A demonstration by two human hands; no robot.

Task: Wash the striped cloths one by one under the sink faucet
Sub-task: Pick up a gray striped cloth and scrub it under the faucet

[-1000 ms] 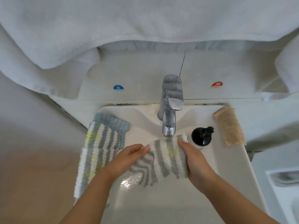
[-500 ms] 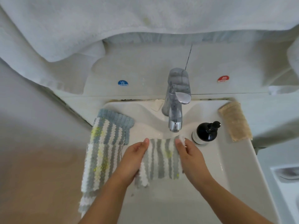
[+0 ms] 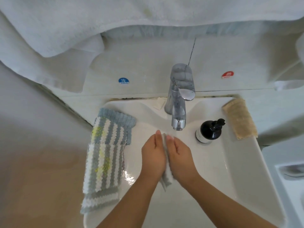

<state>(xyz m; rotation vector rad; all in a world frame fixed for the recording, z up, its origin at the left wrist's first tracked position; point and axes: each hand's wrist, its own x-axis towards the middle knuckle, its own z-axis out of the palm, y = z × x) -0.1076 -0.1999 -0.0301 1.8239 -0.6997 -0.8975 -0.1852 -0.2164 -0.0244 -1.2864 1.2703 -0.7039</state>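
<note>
Pressing palm to palm at the centre of the frame, the left hand (image 3: 153,155) and right hand (image 3: 180,157) sandwich a striped cloth (image 3: 167,179) between them, fingers straight and pointing up toward the faucet (image 3: 178,111). Only thin edges of the cloth show: a sliver between the fingertips and a grey-and-white fold hanging out below the wrists. The hands sit over the sink (image 3: 246,162) bowl, just below the spout; whether water is running cannot be told. Left of the hands, more striped cloths (image 3: 107,153) lie stacked and draped over the sink's left rim, some with yellow marks. To the right of the spout stands a black pump bottle (image 3: 209,131), and a beige cloth (image 3: 239,118) lies on the upper right rim. Blue cold (image 3: 123,81) and red hot (image 3: 227,74) stickers sit on the wall behind, under a white towel (image 3: 115,18) across the top.
</note>
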